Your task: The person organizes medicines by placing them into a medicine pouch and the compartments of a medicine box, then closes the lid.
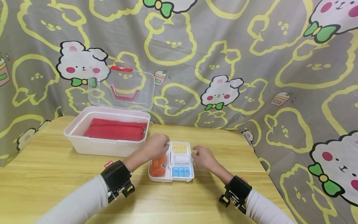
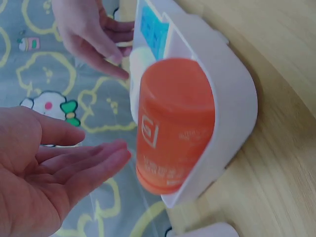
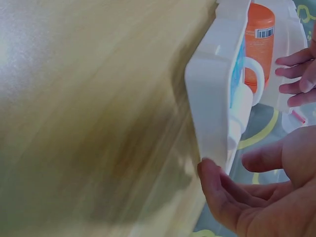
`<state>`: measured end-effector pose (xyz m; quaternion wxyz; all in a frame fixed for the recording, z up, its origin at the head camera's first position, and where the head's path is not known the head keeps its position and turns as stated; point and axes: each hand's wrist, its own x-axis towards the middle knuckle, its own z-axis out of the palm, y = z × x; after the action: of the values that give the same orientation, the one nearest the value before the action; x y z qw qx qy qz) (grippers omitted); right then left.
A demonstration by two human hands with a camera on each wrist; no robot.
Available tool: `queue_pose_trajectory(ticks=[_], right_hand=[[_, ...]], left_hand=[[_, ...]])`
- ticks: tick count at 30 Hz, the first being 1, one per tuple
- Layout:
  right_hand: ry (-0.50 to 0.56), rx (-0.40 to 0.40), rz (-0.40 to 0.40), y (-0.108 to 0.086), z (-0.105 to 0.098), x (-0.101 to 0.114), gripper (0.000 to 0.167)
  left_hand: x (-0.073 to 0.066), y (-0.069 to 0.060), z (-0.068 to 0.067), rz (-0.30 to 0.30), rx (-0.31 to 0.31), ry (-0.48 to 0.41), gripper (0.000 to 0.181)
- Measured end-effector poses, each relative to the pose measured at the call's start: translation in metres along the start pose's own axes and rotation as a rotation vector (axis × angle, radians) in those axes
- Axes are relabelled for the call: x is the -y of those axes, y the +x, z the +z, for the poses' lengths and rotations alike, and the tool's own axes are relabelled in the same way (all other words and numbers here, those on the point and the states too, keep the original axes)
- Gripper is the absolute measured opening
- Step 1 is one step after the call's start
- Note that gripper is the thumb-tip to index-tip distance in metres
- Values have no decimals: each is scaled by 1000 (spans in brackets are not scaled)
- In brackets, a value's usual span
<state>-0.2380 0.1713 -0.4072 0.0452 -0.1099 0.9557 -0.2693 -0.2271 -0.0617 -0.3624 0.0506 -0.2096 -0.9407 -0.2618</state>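
Note:
A white compartment tray (image 1: 160,179) lies on the table between my hands. An orange bottle (image 2: 173,123) rests on its side in the left compartment. On the right are blue lidded pill boxes (image 1: 181,171), a white cylinder (image 1: 181,159) and pale yellow boxes (image 1: 180,148); a white handle (image 3: 256,81) runs along the middle. My left hand (image 1: 156,145) hovers at the tray's far left corner, fingers loosely extended and apart from the bottle in the left wrist view. My right hand (image 1: 205,158) is by the right side, a fingertip at the tray's edge, its fingers slightly bent around nothing.
A translucent white box (image 1: 95,146) stands at the back left, its clear lid (image 1: 139,84) raised against the patterned curtain (image 1: 179,37). Inside it lies a red zip pouch (image 1: 114,129). The wooden table (image 1: 179,199) extends around the tray.

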Motion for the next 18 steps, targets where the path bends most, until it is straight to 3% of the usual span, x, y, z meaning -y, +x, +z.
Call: queue_pose_trajectory(ticks=[2, 7, 11, 14, 18], right_hand=[[10, 2, 0, 0, 3, -3, 37], [103, 11, -8, 1, 10, -6, 34], [189, 31, 18, 0, 13, -7, 36], [204, 32, 23, -1, 14, -8, 36], [201, 35, 28, -2, 13, -9, 35]], left_hand=[[-4, 1, 4, -12, 15, -14, 24], [-8, 2, 18, -53, 42, 0, 13], [-12, 2, 27, -98, 86, 4, 17], [-14, 3, 32, -121, 114, 15, 23], [-15, 4, 36, -107, 111, 43, 27]])
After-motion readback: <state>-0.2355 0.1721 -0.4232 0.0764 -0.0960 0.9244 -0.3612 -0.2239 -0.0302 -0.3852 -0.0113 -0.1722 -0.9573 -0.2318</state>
